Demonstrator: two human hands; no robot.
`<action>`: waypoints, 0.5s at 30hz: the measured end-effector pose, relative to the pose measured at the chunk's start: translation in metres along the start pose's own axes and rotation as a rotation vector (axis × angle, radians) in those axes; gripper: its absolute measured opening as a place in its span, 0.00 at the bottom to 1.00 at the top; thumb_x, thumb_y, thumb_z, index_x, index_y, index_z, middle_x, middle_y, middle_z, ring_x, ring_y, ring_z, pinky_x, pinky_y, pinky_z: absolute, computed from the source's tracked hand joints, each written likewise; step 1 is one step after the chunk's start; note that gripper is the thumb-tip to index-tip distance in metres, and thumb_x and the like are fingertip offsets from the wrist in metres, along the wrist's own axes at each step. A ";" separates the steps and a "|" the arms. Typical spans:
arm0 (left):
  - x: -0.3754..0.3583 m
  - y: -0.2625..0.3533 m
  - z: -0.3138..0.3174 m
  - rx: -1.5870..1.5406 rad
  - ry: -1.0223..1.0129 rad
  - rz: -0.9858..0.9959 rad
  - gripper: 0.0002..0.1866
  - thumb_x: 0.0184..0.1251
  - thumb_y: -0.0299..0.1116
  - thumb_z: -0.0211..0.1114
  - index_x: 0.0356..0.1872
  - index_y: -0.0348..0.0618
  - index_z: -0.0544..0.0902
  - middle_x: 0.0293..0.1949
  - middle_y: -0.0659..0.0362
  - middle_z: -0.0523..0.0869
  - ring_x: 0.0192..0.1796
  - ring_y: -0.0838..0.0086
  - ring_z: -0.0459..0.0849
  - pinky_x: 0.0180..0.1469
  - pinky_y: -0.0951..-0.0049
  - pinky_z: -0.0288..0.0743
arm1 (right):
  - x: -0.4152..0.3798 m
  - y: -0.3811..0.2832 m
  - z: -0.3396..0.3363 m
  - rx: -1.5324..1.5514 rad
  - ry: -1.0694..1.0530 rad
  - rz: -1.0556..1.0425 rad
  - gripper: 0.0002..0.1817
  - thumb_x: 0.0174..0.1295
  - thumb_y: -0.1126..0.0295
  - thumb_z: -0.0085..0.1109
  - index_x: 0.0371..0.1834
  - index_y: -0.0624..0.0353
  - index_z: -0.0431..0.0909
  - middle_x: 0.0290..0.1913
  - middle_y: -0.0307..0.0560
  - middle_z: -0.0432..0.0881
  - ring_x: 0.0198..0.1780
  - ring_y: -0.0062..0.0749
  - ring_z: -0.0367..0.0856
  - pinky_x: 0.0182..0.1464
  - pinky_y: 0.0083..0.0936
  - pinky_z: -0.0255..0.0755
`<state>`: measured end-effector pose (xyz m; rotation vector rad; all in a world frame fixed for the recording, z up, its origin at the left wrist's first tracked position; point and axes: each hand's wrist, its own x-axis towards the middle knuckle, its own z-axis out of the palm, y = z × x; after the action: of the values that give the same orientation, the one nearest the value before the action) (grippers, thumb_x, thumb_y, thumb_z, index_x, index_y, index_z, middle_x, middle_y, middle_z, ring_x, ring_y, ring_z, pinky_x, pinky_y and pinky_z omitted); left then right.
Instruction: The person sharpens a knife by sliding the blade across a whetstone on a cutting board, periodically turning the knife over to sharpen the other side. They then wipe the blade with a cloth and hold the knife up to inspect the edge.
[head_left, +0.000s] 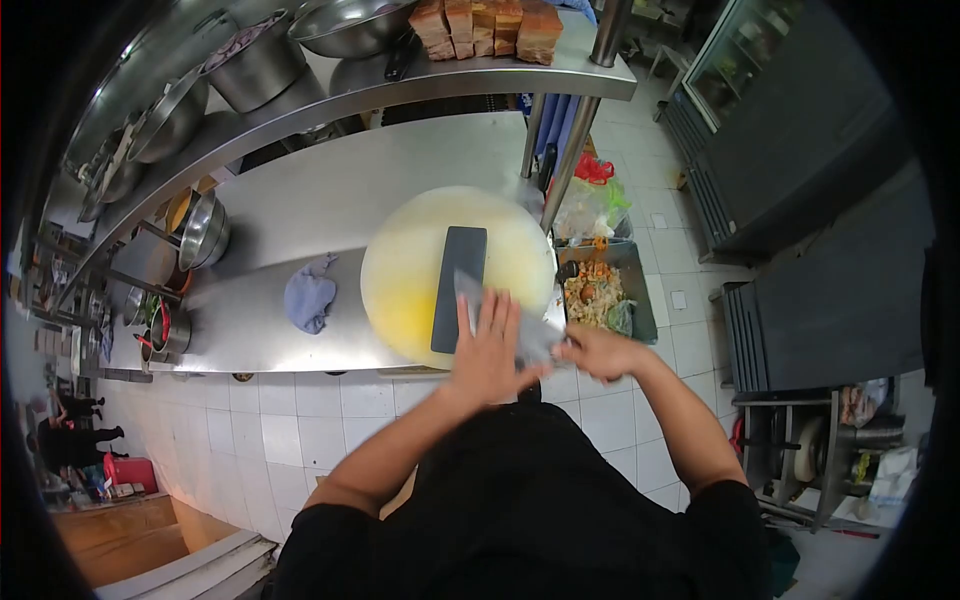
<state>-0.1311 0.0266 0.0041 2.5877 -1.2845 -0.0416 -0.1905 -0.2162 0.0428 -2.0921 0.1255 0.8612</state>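
Note:
A dark grey whetstone [460, 285] lies lengthwise on a round, yellow-stained white cutting board [400, 270]. Across the stone's near right part, a cleaver [535, 335] is blurred by motion, its wide blade slanting down to the right. My right hand [605, 353] is closed round its handle, just beyond the board's right edge. My left hand [487, 350] rests flat on the blade with its fingers stretched out, over the stone's right side. The handle is mostly hidden in my right fist.
Left of the board, a blue cloth [311, 294] lies on the steel counter [300, 215]. A bin of food scraps [597, 295] stands at the right. Above runs a shelf [340, 95] with pots and pork belly slabs [488, 28]. Metal bowls [204, 230] stand at left.

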 end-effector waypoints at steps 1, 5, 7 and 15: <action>0.031 -0.016 0.001 0.066 0.050 -0.031 0.60 0.71 0.78 0.46 0.81 0.25 0.59 0.83 0.36 0.59 0.87 0.44 0.48 0.81 0.27 0.26 | 0.020 -0.004 -0.010 -0.004 0.093 0.017 0.26 0.81 0.48 0.52 0.55 0.65 0.73 0.24 0.43 0.76 0.15 0.29 0.76 0.17 0.31 0.73; 0.105 -0.052 -0.008 0.056 -0.057 -0.134 0.56 0.74 0.77 0.39 0.83 0.32 0.58 0.86 0.45 0.55 0.88 0.46 0.44 0.82 0.30 0.24 | 0.059 -0.038 -0.012 0.150 0.322 0.029 0.28 0.81 0.47 0.50 0.53 0.69 0.73 0.24 0.49 0.79 0.16 0.34 0.80 0.18 0.35 0.74; 0.091 -0.052 0.000 0.100 -0.046 -0.100 0.56 0.74 0.77 0.41 0.83 0.31 0.57 0.85 0.43 0.55 0.88 0.45 0.44 0.82 0.30 0.23 | 0.061 -0.028 -0.001 0.142 0.357 0.010 0.31 0.80 0.46 0.50 0.57 0.72 0.72 0.26 0.55 0.83 0.16 0.40 0.82 0.21 0.37 0.77; -0.008 -0.011 0.004 0.081 -0.006 0.022 0.58 0.72 0.77 0.47 0.81 0.27 0.58 0.82 0.37 0.60 0.87 0.42 0.49 0.80 0.24 0.26 | 0.017 0.010 0.008 -0.202 0.102 -0.110 0.28 0.77 0.45 0.55 0.55 0.66 0.77 0.45 0.70 0.85 0.47 0.59 0.87 0.54 0.51 0.78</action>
<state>-0.1281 0.0381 -0.0029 2.6427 -1.3432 0.0066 -0.1857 -0.2131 0.0221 -2.3090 -0.0240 0.7271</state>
